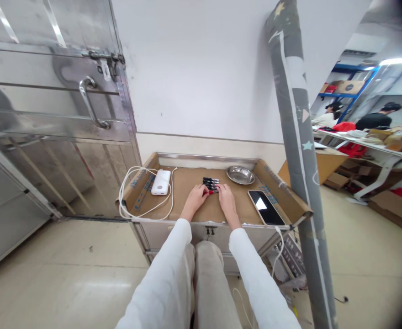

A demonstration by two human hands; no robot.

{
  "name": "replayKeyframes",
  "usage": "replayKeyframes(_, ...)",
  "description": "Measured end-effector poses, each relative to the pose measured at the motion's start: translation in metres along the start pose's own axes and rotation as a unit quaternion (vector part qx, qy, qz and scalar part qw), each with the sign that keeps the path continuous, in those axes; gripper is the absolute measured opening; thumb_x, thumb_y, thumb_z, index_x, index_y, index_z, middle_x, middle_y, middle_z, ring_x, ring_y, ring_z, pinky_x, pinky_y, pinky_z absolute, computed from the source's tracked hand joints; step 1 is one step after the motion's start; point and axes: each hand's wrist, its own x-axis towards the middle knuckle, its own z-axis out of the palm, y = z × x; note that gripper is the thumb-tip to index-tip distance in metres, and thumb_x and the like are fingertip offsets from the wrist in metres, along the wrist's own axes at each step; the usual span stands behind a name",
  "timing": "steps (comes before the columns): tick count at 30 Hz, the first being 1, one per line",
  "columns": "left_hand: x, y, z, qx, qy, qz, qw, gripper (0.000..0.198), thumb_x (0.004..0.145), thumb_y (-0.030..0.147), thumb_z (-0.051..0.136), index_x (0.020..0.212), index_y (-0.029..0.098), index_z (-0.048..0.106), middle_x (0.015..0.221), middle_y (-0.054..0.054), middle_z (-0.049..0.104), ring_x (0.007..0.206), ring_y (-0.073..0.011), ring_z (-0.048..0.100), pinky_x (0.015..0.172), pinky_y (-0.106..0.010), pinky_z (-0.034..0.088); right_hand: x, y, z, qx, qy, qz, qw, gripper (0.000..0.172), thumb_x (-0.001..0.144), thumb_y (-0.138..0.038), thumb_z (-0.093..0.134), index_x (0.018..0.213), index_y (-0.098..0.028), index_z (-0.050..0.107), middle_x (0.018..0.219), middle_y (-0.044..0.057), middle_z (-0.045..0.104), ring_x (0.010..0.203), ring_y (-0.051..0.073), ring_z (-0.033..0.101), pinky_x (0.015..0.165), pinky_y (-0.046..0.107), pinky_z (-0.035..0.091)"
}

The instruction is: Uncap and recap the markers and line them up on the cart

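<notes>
Several black pens (210, 181) lie side by side on the cardboard-lined tray top (187, 177). Nearest to me in this row is a red pen (213, 192). My left hand (197, 197) has its fingers closed at the red pen's left end. At its right end, my right hand (226, 199) has its fingertips drawn together on the pen. The fingers partly cover the ends of the pens. Behind and to the right of my right hand sits a round, shallow metal dish (241, 175).
A white power bank (161, 182) with a looped white cable (121, 196) is on the left. A phone (267, 208) lies right, with a cable below. A tall grey patterned roll (300, 137) leans beside the cart; a metal door (57, 105) stands left. Two people sit far right.
</notes>
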Motion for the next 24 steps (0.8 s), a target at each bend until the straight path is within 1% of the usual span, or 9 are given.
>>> replayKeyframes(3,0.002,-0.006,0.004,0.01,0.007,-0.018,1.0,0.01,0.081,0.01,0.055,0.081,0.019,0.055,0.088,-0.003,0.056,0.092,-0.018,0.055,0.088,-0.036,0.047,0.0,0.0,0.002,0.016,-0.021,-0.027,0.999,0.033,0.094,-0.026,0.033,0.109,-0.018,0.062,0.1,0.01,0.059,0.095,0.02,0.054,0.087,0.034,0.044)
replayKeyframes(6,0.005,-0.012,0.009,-0.001,0.014,-0.024,1.0,0.011,0.081,0.008,0.054,0.082,0.019,0.055,0.087,-0.002,0.052,0.085,-0.0157,0.057,0.086,-0.034,0.049,0.0,-0.001,0.002,0.014,-0.046,-0.068,0.997,0.029,0.093,-0.026,0.038,0.109,-0.021,0.063,0.099,0.008,0.058,0.095,0.02,0.053,0.088,0.034,0.043)
replayKeyframes(8,0.005,-0.014,0.011,-0.004,0.021,-0.026,0.999,0.01,0.081,0.008,0.054,0.082,0.019,0.055,0.089,-0.002,0.051,0.08,-0.0142,0.057,0.084,-0.033,0.05,0.001,-0.001,0.001,-0.002,-0.057,-0.081,0.995,0.026,0.091,-0.026,0.044,0.108,-0.021,0.063,0.1,0.009,0.058,0.095,0.021,0.053,0.088,0.035,0.043)
replayKeyframes(11,0.004,-0.013,0.011,-0.002,0.022,-0.025,0.999,0.011,0.083,0.009,0.051,0.085,0.018,0.056,0.092,-0.004,0.05,0.078,-0.0134,0.057,0.083,-0.031,0.051,0.001,-0.001,0.0,-0.021,-0.058,-0.069,0.996,0.02,0.088,-0.026,0.052,0.101,-0.02,0.064,0.099,0.009,0.059,0.093,0.022,0.053,0.086,0.036,0.043)
replayKeyframes(15,0.002,-0.009,0.008,0.0,0.01,-0.015,1.0,0.018,0.085,0.008,0.045,0.09,0.018,0.059,0.095,-0.005,0.051,0.083,-0.0142,0.058,0.084,-0.031,0.05,0.001,0.001,0.0,-0.01,-0.068,-0.049,0.996,0.013,0.087,-0.025,0.053,0.088,-0.019,0.064,0.089,0.007,0.062,0.085,0.021,0.055,0.082,0.034,0.043)
replayKeyframes(20,0.002,-0.004,0.004,-0.022,-0.032,-0.011,0.999,0.01,0.085,0.016,0.052,0.09,0.019,0.06,0.094,-0.003,0.051,0.082,-0.0133,0.059,0.083,-0.029,0.05,0.001,0.001,0.001,0.027,-0.084,-0.046,0.995,0.015,0.088,-0.021,0.05,0.088,-0.019,0.065,0.09,0.006,0.063,0.086,0.019,0.056,0.081,0.03,0.043)
replayKeyframes(24,0.001,-0.002,0.003,0.007,-0.025,-0.018,0.999,0.007,0.085,0.017,0.052,0.086,0.019,0.059,0.091,-0.003,0.051,0.079,-0.0138,0.058,0.081,-0.03,0.05,0.001,-0.001,0.0,0.009,-0.082,-0.047,0.996,0.018,0.089,-0.022,0.047,0.088,-0.019,0.065,0.092,0.007,0.063,0.088,0.019,0.056,0.083,0.03,0.041)
